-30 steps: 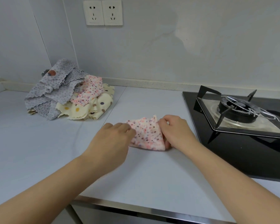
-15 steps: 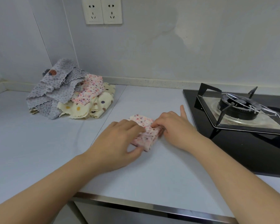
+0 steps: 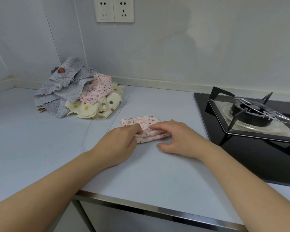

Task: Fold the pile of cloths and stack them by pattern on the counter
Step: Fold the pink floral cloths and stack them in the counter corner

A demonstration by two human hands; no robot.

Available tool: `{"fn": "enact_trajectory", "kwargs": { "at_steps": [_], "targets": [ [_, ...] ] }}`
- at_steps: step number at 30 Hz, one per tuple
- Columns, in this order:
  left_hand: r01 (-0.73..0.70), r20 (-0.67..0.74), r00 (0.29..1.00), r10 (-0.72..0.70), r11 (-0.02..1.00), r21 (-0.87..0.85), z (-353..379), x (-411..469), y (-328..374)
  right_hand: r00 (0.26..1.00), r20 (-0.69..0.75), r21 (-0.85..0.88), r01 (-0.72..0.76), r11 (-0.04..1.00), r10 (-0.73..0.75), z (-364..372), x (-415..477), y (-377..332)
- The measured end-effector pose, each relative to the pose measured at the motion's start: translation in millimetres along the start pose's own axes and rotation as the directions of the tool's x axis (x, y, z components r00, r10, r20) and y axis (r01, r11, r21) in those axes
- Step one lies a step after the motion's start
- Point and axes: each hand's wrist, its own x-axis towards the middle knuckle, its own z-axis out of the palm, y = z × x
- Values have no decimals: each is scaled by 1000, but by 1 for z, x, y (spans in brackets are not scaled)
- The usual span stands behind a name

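Note:
A pink flower-print cloth [image 3: 141, 122] lies folded into a small thick rectangle on the pale counter [image 3: 149, 173]. My left hand [image 3: 119, 144] has its fingers curled onto the cloth's left end and pinches the folded layers there. My right hand [image 3: 177, 138] lies across the cloth's right half with its fingers straight and pressing down, and its thumb rests on the counter in front. At the back left sits an unfolded pile: grey dotted cloths [image 3: 65, 87] on top, another pink flower-print cloth [image 3: 99, 89], and cream cloths with big dots [image 3: 107, 104] underneath.
A black glass gas hob [image 3: 266, 161] with a burner and pan support [image 3: 251, 111] fills the right side, close to my right hand. Two wall sockets [image 3: 114, 9] are above. The counter's metal front edge [image 3: 157, 210] runs below my forearms.
The pink cloth went from a wider, loosely folded shape to a small compact rectangle. Both hands shifted onto its ends, and my right fingers flattened on top.

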Motion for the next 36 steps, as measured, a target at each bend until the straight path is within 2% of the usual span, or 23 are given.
{"fn": "enact_trajectory", "kwargs": {
  "at_steps": [4,6,8,11,13,15,18,23,26,28,31,36],
  "targets": [
    [118,1,993,-120,975,-186,-4,3,-6,986,-160,-81,36,996,-48,9,5,-2],
    [144,8,989,-146,963,-228,-7,3,-8,973,-222,-38,52,998,-60,13,7,-4],
    [142,-39,986,-160,946,-291,-11,2,-9,951,-310,107,58,993,-22,12,7,-7],
    [-2,-196,976,-94,898,-440,-23,0,-2,910,-400,408,68,910,112,3,1,-15],
    [-138,-249,968,35,902,-410,-31,1,4,890,-429,526,106,844,156,-2,-1,-16],
    [-208,-240,961,138,933,-294,-33,2,7,887,-430,595,136,792,170,-5,0,-17],
    [-166,-200,971,134,975,-151,-34,3,10,885,-439,631,180,754,156,-8,-1,-16],
    [-111,-296,950,101,994,-17,-36,4,15,859,-488,649,240,722,153,-8,-1,-21],
    [-80,-321,944,74,997,-4,-44,4,15,837,-517,646,246,723,178,-9,-2,-22],
    [-86,-300,952,62,994,-68,-52,4,17,845,-502,656,232,718,186,-10,-3,-22],
    [-103,-221,973,61,978,-183,-62,6,20,888,-417,689,171,704,193,-13,-4,-23],
    [-96,-35,995,91,971,-218,-78,6,17,930,-322,770,147,620,179,-16,-4,-25]
  ]
}}
